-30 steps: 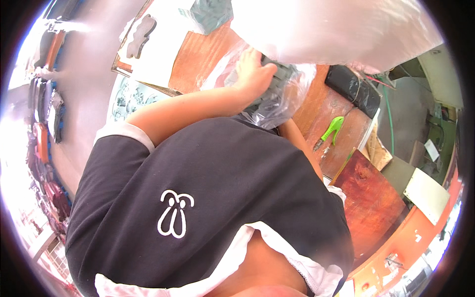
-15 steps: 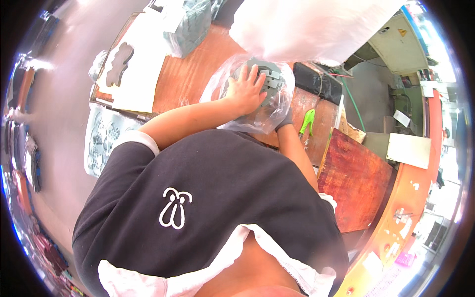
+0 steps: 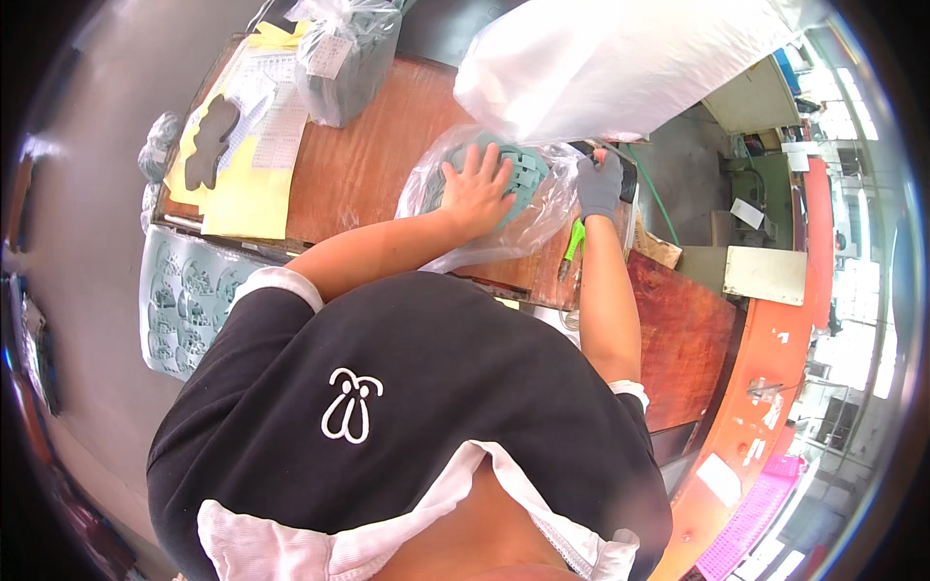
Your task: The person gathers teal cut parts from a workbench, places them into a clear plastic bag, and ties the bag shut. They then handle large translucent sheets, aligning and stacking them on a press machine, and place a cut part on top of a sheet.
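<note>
My bare left hand (image 3: 477, 189) lies flat with fingers spread on grey-green flat cut pieces (image 3: 526, 179). These pieces sit in a clear plastic bag (image 3: 441, 254) on the reddish wooden table, and loose film spreads around them. To the right of the bag, my right hand (image 3: 601, 184) wears a grey glove with bare fingertips. Its fingers are curled at the edge of a black box-like object (image 3: 628, 180), mostly covered by the hand; what they grip, if anything, is hidden. Just below that hand lies a bright green-handled tool (image 3: 573, 237).
A large whitish plastic bag (image 3: 610, 68) bulges over the table's far side. Far left stand a filled, tied clear bag (image 3: 347, 77) and yellow sheets (image 3: 257, 198) bearing a dark wavy template (image 3: 211, 140). Sheets of grey-green pieces (image 3: 189, 300) hang beside the table's left edge.
My right hand has gone from the bag's near right side up and rightward to the black object. My left hand remains spread on the pieces. The view has shifted slightly.
</note>
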The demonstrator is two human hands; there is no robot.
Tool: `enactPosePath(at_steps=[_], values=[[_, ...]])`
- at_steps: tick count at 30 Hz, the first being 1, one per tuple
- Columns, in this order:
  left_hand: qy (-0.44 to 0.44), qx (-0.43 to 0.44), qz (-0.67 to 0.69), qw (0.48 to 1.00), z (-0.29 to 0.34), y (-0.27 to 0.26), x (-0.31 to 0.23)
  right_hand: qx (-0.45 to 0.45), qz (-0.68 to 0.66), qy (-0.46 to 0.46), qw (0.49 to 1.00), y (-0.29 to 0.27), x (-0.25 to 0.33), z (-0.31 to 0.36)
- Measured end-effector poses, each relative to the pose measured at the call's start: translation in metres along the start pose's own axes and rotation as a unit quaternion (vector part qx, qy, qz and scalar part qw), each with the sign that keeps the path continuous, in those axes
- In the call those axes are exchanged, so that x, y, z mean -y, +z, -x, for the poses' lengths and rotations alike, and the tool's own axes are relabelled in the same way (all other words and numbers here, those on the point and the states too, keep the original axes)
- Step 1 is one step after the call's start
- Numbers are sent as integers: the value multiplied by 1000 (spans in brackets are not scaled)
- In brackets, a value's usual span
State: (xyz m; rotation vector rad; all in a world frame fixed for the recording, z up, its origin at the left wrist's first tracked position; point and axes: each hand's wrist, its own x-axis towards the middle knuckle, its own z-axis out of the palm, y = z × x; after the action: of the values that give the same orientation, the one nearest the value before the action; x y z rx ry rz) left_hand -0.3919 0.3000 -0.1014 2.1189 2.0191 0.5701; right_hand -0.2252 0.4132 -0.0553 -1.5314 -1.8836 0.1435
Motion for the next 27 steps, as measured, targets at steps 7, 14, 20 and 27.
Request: enactPosePath(at_steps=[7, 14, 20, 27], values=[[5, -7, -2, 1000, 1, -1, 0, 329, 52, -114, 936, 41, 50, 5], [18, 2, -10, 1000, 1, -1, 3, 297, 13, -280, 913, 46, 24, 9], [13, 20, -16, 1000, 2, -7, 0, 330, 83, -358, 870, 41, 27, 0], [9, 9, -11, 1000, 2, 1, 1, 220, -24, -182, 958, 29, 20, 5]])
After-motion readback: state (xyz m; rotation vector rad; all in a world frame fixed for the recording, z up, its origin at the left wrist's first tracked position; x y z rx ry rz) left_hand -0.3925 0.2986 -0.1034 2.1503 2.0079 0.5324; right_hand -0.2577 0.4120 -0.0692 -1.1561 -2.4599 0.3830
